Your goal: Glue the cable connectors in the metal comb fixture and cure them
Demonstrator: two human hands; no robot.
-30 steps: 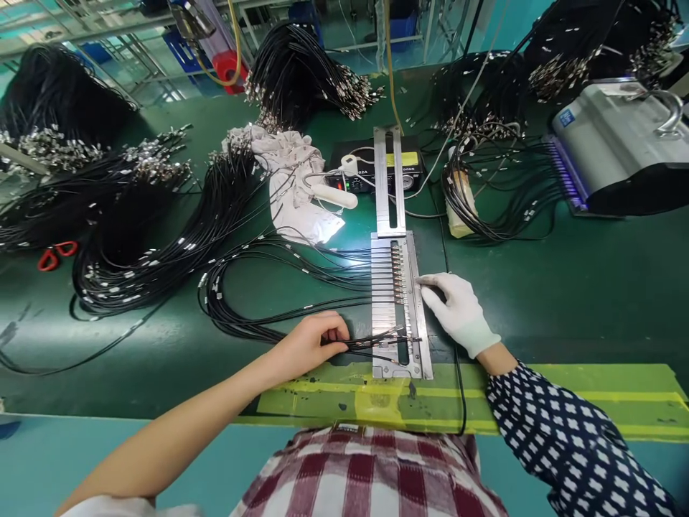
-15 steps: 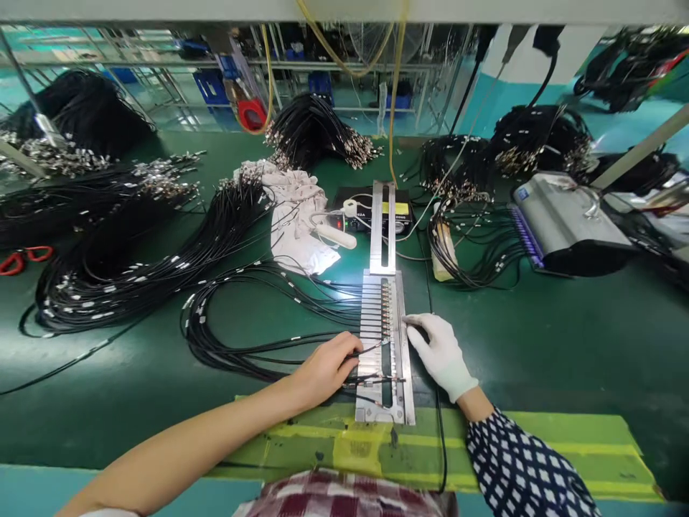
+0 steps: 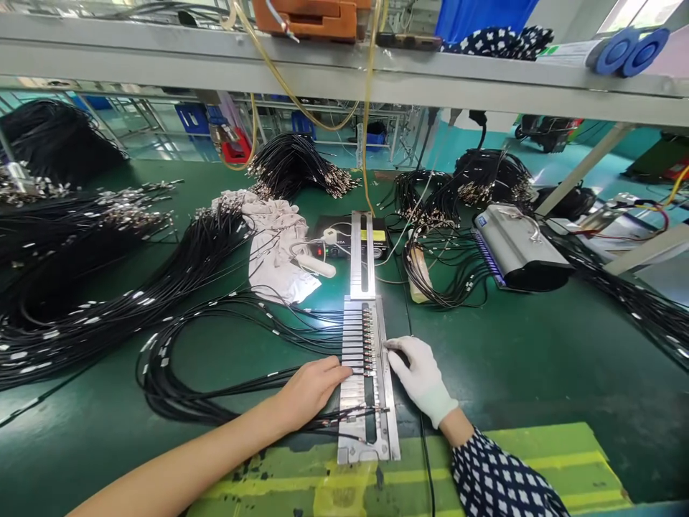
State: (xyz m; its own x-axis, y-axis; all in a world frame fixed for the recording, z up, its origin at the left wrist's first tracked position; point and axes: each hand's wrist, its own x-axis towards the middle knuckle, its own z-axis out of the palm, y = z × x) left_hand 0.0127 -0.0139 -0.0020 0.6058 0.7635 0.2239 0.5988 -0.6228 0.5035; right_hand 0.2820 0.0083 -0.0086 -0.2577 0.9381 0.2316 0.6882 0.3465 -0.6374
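Note:
A slotted metal fixture [image 3: 352,388] lies lengthwise in front of me on the green table, with a row of black cables [image 3: 317,337] set side by side in its upper slots. My bare left hand [image 3: 312,388] is at the fixture's left edge, its fingers closed on a black cable whose tip lies over the slots. Loose cable ends [image 3: 360,413] rest across the fixture's lower part, just below that hand. My right hand [image 3: 420,373], in a white glove, touches the fixture's right rail with its fingertips; whether they pinch something small is hidden.
A thick cable bundle [image 3: 177,287] and a crumpled cloth [image 3: 274,244] lie to the left. Behind the fixture is a black box [image 3: 334,226]. A grey machine [image 3: 519,248] stands at the right. Yellow-green mats [image 3: 549,459] cover the near edge, and a shelf [image 3: 215,68] crosses above.
The view has tilted up, bringing the shelf into sight. My left hand has brought its cable against the lower end of the filled row. My right hand stays beside the rail.

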